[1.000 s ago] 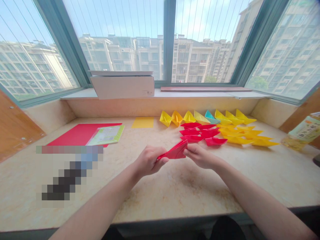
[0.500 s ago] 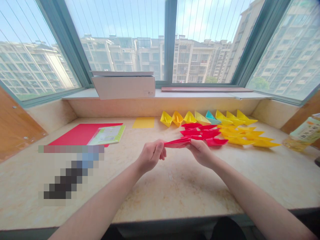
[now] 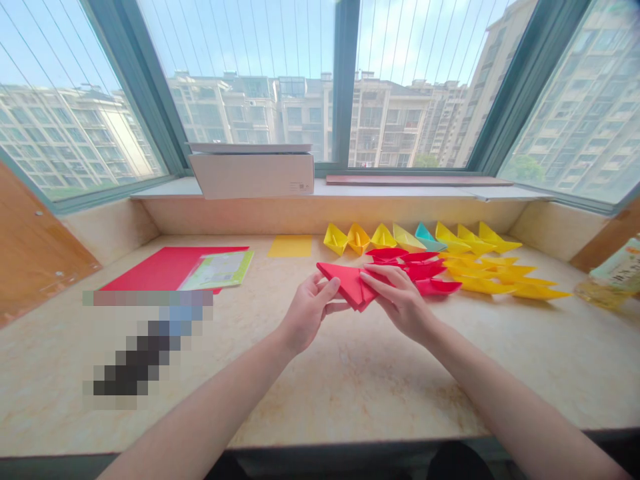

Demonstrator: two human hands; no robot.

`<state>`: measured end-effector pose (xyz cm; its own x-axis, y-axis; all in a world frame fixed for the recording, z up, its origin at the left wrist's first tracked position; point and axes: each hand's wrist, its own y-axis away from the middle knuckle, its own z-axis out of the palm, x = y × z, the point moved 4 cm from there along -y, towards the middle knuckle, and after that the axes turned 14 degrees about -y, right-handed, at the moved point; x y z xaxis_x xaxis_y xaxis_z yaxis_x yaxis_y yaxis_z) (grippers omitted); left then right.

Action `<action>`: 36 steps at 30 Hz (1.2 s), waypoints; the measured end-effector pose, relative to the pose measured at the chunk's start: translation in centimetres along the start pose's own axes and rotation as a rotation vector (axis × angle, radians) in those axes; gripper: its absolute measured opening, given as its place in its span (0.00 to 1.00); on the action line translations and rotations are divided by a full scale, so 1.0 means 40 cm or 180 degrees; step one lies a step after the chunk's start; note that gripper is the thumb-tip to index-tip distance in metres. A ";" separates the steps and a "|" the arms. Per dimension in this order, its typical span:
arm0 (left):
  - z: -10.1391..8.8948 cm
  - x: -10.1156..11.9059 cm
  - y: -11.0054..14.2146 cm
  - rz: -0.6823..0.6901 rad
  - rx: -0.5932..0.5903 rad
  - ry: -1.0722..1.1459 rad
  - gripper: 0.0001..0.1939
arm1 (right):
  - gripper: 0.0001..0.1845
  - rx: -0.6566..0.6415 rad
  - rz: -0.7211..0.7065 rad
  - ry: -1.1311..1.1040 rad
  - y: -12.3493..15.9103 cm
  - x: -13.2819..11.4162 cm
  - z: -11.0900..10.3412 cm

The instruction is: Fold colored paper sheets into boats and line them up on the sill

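Note:
Between my two hands is a folded piece of red paper (image 3: 354,283), a flat triangle with its point toward me, held above the counter. My left hand (image 3: 311,308) pinches its left corner, thumb on top and fingers beneath. On the right part of the paper lie the fingers of my right hand (image 3: 400,300), closed on that edge; its thumb is hidden. Just behind my right hand stand several red paper boats (image 3: 436,287). Several yellow paper boats (image 3: 487,285) are to their right.
A back row holds more yellow boats (image 3: 335,239) and a blue one (image 3: 427,237). A yellow sheet (image 3: 290,246), red paper (image 3: 150,267) and a green-edged packet (image 3: 220,270) lie left. A white box (image 3: 253,175) sits on the sill. At right stands a bottle (image 3: 617,277).
The folded red paper has turned from nearly edge-on to showing its flat triangular face. My right hand has moved from pinching its right end to laying fingers over it.

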<state>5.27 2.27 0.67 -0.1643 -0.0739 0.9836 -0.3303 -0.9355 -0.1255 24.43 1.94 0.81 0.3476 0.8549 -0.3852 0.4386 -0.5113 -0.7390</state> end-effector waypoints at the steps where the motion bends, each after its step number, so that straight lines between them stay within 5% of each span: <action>1: 0.001 0.000 0.000 -0.0004 0.0007 0.0038 0.20 | 0.26 -0.0014 -0.0016 0.0081 0.000 -0.001 0.002; 9: 0.006 -0.016 0.002 -0.0028 -0.0049 -0.0069 0.24 | 0.40 -0.0230 0.0102 -0.0035 0.005 -0.013 0.030; 15: 0.016 -0.019 0.015 -0.0012 -0.0353 -0.0224 0.29 | 0.38 -0.0302 0.0448 -0.0414 0.007 -0.011 0.045; 22: 0.006 -0.031 0.002 0.0249 -0.0152 -0.0609 0.23 | 0.38 -0.0265 0.0681 -0.0602 0.006 -0.016 0.052; 30: 0.005 -0.018 0.003 0.0621 0.0389 -0.1146 0.15 | 0.38 0.0203 0.0324 0.0045 0.012 -0.056 0.097; 36: 0.013 -0.037 0.002 0.0414 0.0381 -0.0766 0.14 | 0.40 -0.0030 -0.0274 0.0963 0.017 -0.081 0.110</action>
<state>5.97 2.14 -0.74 0.0317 -0.2622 0.9645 -0.2068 -0.9458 -0.2504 19.98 -0.80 -0.88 0.5391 0.8308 -0.1383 0.4844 -0.4401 -0.7561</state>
